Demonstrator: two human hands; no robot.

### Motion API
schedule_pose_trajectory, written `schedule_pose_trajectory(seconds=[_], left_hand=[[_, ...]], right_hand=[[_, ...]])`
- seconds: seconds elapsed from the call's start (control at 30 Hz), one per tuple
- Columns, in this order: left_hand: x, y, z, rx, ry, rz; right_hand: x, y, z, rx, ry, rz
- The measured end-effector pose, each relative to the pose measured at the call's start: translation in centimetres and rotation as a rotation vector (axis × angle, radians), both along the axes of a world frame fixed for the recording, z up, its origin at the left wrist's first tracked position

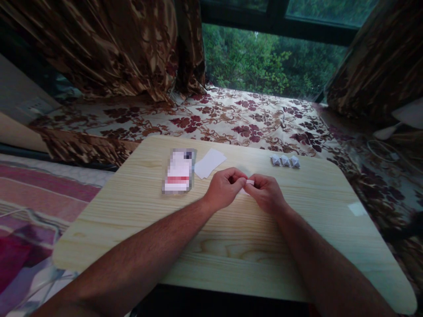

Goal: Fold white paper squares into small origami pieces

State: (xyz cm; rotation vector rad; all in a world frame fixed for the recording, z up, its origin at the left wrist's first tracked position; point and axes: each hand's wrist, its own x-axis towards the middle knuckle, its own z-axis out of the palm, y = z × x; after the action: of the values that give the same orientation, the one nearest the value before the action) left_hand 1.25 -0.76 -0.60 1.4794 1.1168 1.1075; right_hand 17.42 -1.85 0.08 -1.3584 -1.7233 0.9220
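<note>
My left hand (224, 188) and my right hand (268, 192) meet over the middle of a light wooden table (231, 237). Both pinch a small white piece of paper (248, 182) between their fingertips; most of the paper is hidden under the fingers. A loose white paper slip (209, 163) lies just beyond my left hand. Three small folded white paper shapes (285, 160) sit in a row beyond my right hand.
A blurred-out flat object (179, 171) lies left of the loose slip. Another small white scrap (357, 208) rests near the table's right edge. A floral cloth (238, 114) covers the ledge behind the table, with curtains (109, 48) and a window above.
</note>
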Motion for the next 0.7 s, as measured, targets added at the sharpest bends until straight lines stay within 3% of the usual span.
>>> schedule_pose_trajectory(seconds=[0.17,0.33,0.5,0.7], left_hand=[[-0.08,0.3,0.06,-0.006,-0.054,0.017],[-0.12,0.54,0.48,-0.109,-0.161,0.068],[-0.13,0.49,0.58,-0.113,-0.173,0.028],[-0.08,0.33,0.38,-0.071,-0.101,-0.082]], right_hand=[[-0.01,0.18,0.26,-0.08,0.148,0.002],[0.16,0.51,0.6,-0.161,0.345,0.001],[0.27,0.66,0.36,-0.1,0.408,-0.123],[0.33,0.75,0.36,-0.042,0.368,-0.174]])
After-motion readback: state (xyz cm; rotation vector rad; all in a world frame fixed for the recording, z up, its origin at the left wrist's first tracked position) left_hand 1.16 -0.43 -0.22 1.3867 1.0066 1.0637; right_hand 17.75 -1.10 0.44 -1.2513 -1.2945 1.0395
